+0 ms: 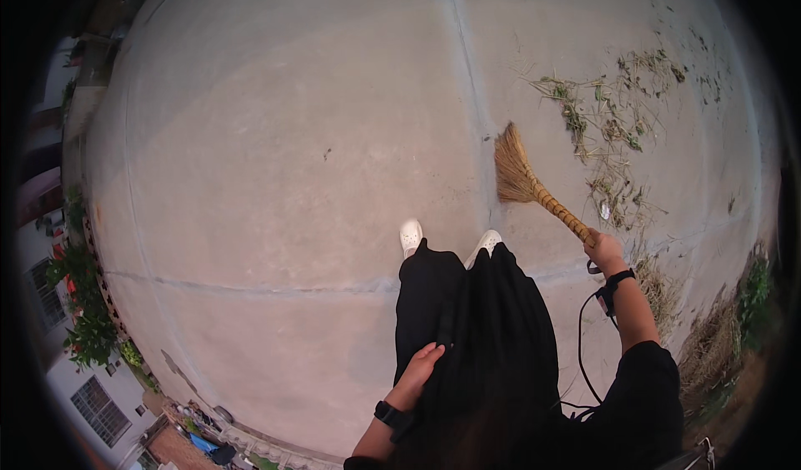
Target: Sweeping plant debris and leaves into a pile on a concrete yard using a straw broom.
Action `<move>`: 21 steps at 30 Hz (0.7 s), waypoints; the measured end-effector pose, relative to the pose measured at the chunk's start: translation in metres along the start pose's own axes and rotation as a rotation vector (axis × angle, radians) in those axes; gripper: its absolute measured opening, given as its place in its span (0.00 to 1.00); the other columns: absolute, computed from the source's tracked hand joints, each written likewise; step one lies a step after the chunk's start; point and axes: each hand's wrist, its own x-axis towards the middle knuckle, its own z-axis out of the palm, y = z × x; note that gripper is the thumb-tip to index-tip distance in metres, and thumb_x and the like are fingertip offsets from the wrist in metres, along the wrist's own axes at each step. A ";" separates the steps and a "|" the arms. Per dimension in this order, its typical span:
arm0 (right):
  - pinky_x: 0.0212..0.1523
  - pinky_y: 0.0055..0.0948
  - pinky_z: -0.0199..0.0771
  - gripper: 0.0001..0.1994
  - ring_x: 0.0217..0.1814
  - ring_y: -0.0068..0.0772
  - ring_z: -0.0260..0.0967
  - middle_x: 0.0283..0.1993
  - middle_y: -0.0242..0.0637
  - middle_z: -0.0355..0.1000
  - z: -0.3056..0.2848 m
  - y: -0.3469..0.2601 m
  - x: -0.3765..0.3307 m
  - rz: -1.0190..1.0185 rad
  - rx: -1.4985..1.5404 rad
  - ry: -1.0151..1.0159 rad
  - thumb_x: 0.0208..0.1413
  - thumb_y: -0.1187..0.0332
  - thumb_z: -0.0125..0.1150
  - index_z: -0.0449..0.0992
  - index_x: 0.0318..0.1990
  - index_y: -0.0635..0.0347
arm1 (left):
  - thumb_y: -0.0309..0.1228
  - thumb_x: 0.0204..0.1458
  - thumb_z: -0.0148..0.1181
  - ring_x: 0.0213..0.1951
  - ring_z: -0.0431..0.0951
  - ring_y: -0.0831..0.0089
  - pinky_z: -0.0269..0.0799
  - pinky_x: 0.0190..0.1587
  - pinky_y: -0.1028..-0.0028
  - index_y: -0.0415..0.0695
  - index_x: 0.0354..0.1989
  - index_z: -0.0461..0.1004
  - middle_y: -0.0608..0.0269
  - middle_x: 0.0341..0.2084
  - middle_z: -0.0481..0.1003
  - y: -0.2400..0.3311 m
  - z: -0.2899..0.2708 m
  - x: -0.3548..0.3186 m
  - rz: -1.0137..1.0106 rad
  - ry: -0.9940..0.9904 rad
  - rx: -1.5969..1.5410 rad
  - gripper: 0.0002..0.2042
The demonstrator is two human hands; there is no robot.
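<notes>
My right hand [607, 249] grips the short handle of a straw broom [546, 196], its fingers closed around the bound end. The fanned bristles rest on the concrete at the broom's left end, beside a pale joint line. My left hand [420, 368] lies low against the black trousers [492, 328], with its fingers drawn together near a dark strap-like strip. Whatever those fingers pinch is hidden against the black cloth. Scattered dry straw and green weeds [613, 119] lie on the ground ahead and to the right of the broom.
Pale concrete [292, 178] spreads around my white shoes [410, 235], crossed by joint lines. A small white scrap [605, 209] lies among the straw. From my right wrist a black cable [581, 345] hangs down. Dry grass [709, 349] borders the right side; plants [90, 328] and buildings line the left.
</notes>
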 end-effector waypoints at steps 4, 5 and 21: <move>0.35 0.42 0.72 0.16 0.31 0.50 0.71 0.27 0.49 0.73 -0.038 0.019 -0.013 0.137 -0.140 0.080 0.43 0.59 0.55 0.74 0.38 0.57 | 0.33 0.57 0.46 0.38 0.72 0.79 0.67 0.43 0.80 0.39 0.43 0.69 0.67 0.36 0.73 0.046 0.002 0.006 -0.029 -0.012 0.014 0.12; 0.34 0.43 0.72 0.14 0.29 0.50 0.71 0.26 0.49 0.72 -0.051 0.010 -0.015 0.172 -0.132 0.086 0.43 0.61 0.54 0.75 0.34 0.59 | 0.33 0.57 0.47 0.38 0.72 0.79 0.67 0.44 0.80 0.38 0.43 0.69 0.67 0.36 0.73 0.060 0.000 0.006 -0.032 -0.046 0.025 0.12; 0.33 0.37 0.71 0.23 0.31 0.42 0.71 0.29 0.44 0.70 -0.073 -0.395 0.066 -0.687 0.057 -0.068 0.46 0.56 0.58 0.66 0.51 0.50 | 0.35 0.55 0.51 0.46 0.70 0.77 0.65 0.48 0.79 0.34 0.52 0.62 0.62 0.44 0.70 0.241 -0.085 0.021 -0.108 0.104 0.138 0.21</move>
